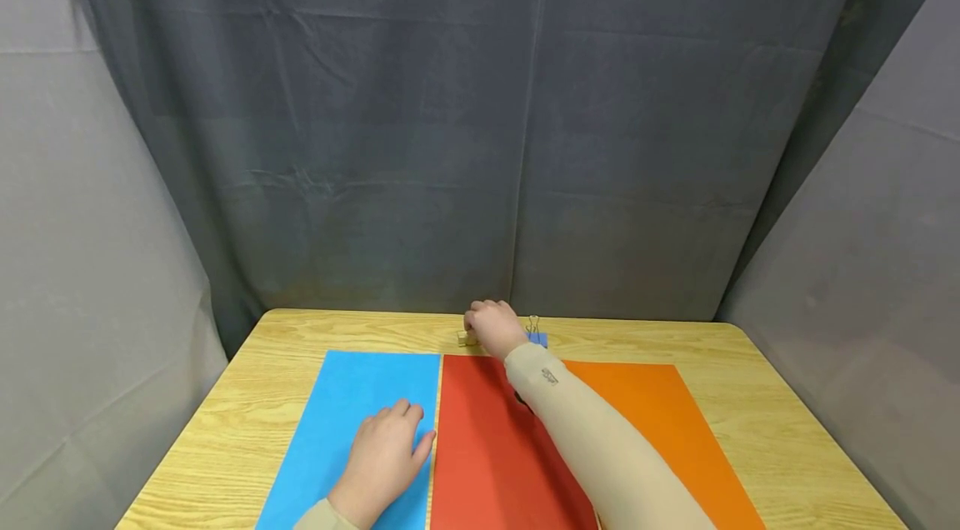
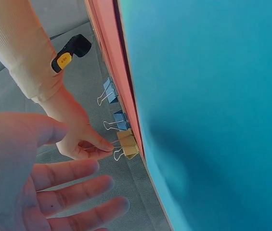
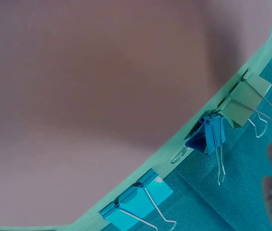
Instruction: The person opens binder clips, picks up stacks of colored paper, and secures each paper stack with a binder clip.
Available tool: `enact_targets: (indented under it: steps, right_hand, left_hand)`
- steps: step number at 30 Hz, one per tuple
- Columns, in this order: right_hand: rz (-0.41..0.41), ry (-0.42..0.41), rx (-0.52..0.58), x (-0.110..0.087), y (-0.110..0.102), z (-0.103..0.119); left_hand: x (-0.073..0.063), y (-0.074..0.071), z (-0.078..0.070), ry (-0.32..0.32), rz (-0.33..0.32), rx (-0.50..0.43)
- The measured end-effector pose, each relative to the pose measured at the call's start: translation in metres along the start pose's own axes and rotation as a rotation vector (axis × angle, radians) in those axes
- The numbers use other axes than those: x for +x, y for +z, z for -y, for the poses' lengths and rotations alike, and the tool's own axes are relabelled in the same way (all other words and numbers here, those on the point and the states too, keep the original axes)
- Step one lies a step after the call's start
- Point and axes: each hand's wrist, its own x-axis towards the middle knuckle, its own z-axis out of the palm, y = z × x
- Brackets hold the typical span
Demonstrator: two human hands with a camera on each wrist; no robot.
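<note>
My right hand (image 1: 495, 328) reaches to the far side of the table. Its thumb and forefinger pinch a wire handle of a yellow binder clip (image 2: 127, 140), as the left wrist view shows. The yellow clip sits at the table's far edge, with its other handle sticking out loose. Beside it is a tilted blue binder clip (image 3: 208, 135), and a second blue binder clip (image 3: 138, 199) stands farther along. Over the blue sheet (image 1: 390, 376), my left hand (image 1: 381, 457) hovers with its fingers spread and nothing in it.
A red sheet (image 1: 480, 430) lies in the middle of the wooden table (image 1: 202, 447), with an orange sheet (image 1: 645, 397) to its right. Behind the table hangs a dark grey curtain (image 1: 390, 138). Pale cloth (image 1: 90, 263) closes off the left side.
</note>
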Motion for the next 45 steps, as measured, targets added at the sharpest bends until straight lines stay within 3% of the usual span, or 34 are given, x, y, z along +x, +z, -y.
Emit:
enact_targets:
  steps: [15, 33, 45]
  right_hand:
    - [-0.036, -0.018, 0.048, -0.009, 0.009, -0.005]
    - [-0.097, -0.079, 0.015, -0.020, 0.013, -0.006]
    - [-0.047, -0.079, 0.057, -0.021, 0.013, -0.005]
  left_hand:
    - [0.000, -0.001, -0.001, 0.016, -0.016, 0.007]
    - [0.000, -0.003, -0.001, 0.021, -0.025, 0.010]
    - [-0.001, 0.000, -0.001, 0.018, -0.018, 0.016]
